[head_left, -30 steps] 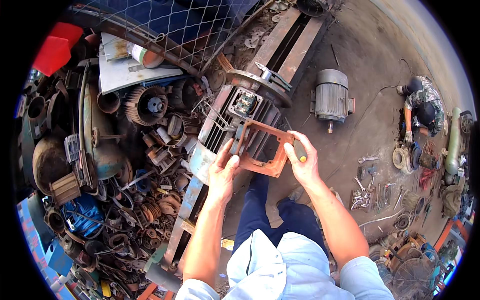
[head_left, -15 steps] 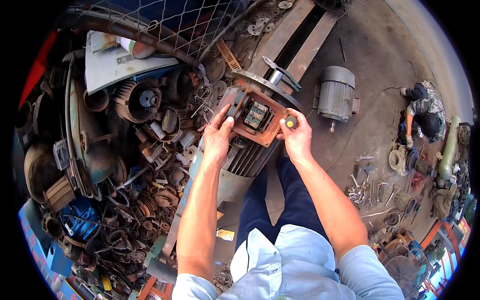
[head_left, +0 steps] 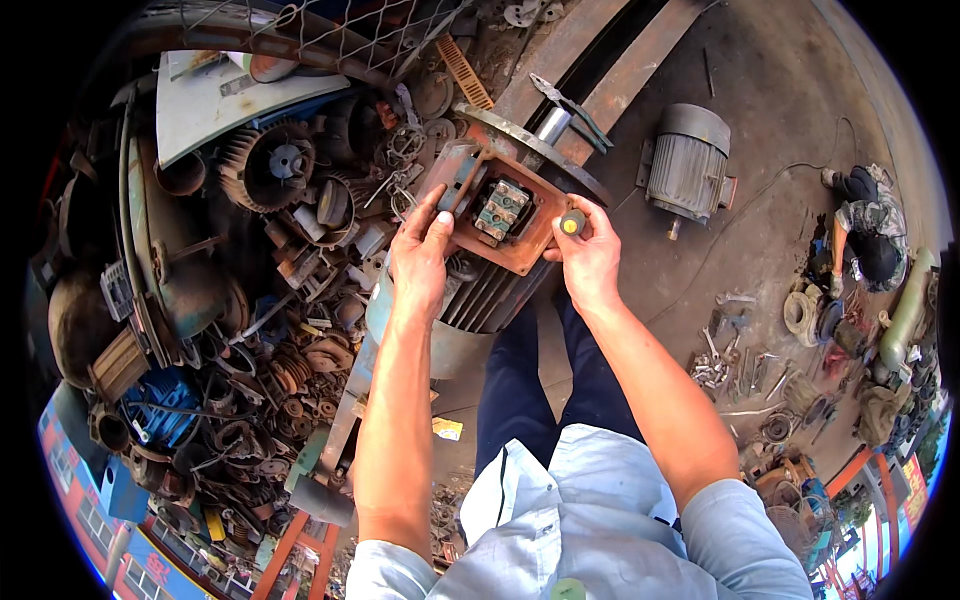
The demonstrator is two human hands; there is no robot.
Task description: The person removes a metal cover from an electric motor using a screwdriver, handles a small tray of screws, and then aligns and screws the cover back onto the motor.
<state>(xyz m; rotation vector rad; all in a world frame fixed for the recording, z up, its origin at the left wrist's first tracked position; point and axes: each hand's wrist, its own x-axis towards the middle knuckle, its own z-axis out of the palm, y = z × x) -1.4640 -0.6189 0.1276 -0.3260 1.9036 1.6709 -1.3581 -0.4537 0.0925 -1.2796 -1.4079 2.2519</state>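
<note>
A large electric motor (head_left: 481, 308) with a round flange and shaft rests on steel rails in front of me. A rusty orange terminal-box frame (head_left: 530, 251) sits over its terminal block (head_left: 500, 212). My left hand (head_left: 422, 255) grips the frame's left side, fingers curled, thumb up. My right hand (head_left: 589, 260) is closed on a screwdriver (head_left: 572, 223), its dark handle with yellow end pointing up, against the frame's right edge. Pliers (head_left: 570, 108) with dark green handles lie by the shaft, above the flange.
Heaped scrap parts (head_left: 335, 355) and a wire fence (head_left: 350, 30) are at the left and top. A grey motor (head_left: 687, 165) stands on the floor at right, near loose wrenches (head_left: 720, 355). A crouching co-worker (head_left: 865, 225) works at the far right among rings and a green cylinder (head_left: 912, 312).
Over the last second both hands moved the frame up and left onto the motor, around the terminal block. The view shifted slightly, and the hands now sit a little higher in it.
</note>
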